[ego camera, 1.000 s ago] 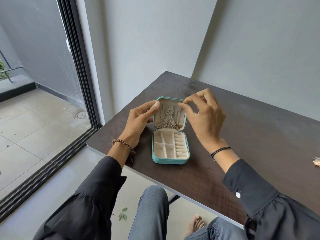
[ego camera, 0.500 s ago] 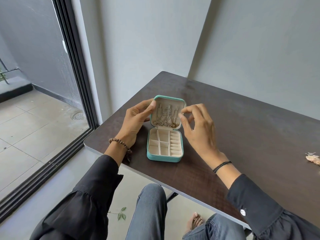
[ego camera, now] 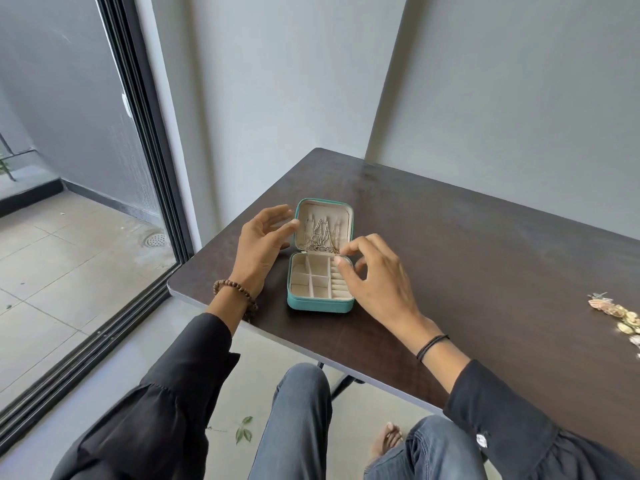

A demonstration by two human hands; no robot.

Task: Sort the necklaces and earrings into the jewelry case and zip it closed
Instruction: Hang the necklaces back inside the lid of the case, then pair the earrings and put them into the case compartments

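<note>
The teal jewelry case (ego camera: 317, 304) lies open on the dark table's near-left part, its lid (ego camera: 349, 216) standing upright. Silver necklaces (ego camera: 320, 235) hang inside the lid. The cream compartments of the base (ego camera: 313, 284) hold nothing that I can see. My left hand (ego camera: 261, 245) is beside the lid on the left, fingers nearly straight, fingertips at the lid's left edge. My right hand (ego camera: 375, 277) hovers over the base's right side, fingers loosely curled; its index tip is close to the chains' lower ends, thumb and index apart. A small pile of earrings (ego camera: 620, 315) lies at the far right.
The dark wooden table (ego camera: 467, 258) stands in a corner of grey walls, its left edge near a sliding glass door (ego camera: 104, 202). My knees and a bare foot (ego camera: 388, 441) are under the table's front edge.
My right hand has come down from the lid's top edge to its lower right corner. My left hand has loosened its hold on the lid and opened.
</note>
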